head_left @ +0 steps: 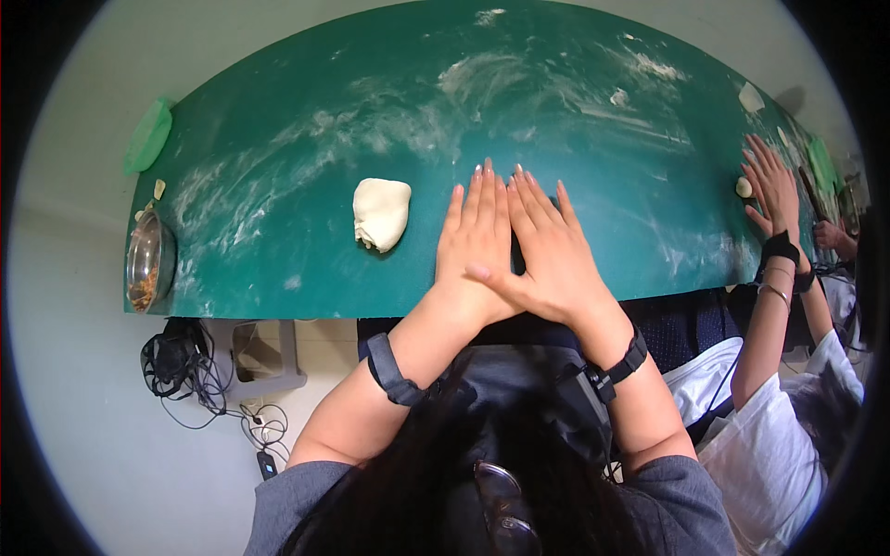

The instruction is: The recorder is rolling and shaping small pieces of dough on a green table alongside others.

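Observation:
Both my hands lie flat side by side at the near edge of a green tabletop (324,287), palms down. My left hand (475,241) has its fingers stretched out, pointing away from me. Beside it, my right hand (554,250) is also stretched out, its thumb crossing over the left hand near the wrist. Neither hand shows anything held, though what is under the palms is hidden. A lump of pale dough (381,215), folded and slightly ragged at its near end, rests on the table to the left of my left hand, apart from it.
A metal bowl (151,264) with orange-brown bits stands at the left edge, near a green plastic item (148,136). Flour streaks (399,120) cover much of the table. At right, a co-worker's hands (777,185) are beside a small dough ball (743,187). Cables (218,385) and a stool (278,357) are below left.

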Demonstrator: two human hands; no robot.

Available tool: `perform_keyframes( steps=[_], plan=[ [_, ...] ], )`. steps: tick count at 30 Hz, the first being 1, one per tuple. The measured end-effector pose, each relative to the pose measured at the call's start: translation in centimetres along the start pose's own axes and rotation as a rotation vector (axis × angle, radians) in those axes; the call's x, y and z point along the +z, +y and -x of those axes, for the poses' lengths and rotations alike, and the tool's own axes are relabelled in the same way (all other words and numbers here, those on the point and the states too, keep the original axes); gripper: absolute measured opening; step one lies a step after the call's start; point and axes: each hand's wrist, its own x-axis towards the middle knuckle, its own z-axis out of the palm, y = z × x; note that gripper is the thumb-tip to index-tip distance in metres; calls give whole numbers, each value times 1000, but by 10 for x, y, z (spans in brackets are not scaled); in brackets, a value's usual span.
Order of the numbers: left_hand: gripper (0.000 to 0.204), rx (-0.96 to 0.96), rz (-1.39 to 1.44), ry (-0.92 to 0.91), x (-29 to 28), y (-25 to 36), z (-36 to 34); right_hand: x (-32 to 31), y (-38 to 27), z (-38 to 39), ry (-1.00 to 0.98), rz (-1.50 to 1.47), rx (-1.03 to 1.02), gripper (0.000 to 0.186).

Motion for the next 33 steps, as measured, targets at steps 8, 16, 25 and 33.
perform_keyframes(
  steps=[8,16,25,33],
  plan=[
    [110,-92,559,11,-11,-32,-27,25,6,-36,234,65,11,112],
    [86,32,318,6,-5,-14,30,27,-32,25,257,143,34,116],
    [98,-73,600,-8,-41,10,73,15,-46,64,91,84,75,110],
    [95,-114,688,-63,-47,5,56,7,-36,42,93,36,60,103]
  ],
)
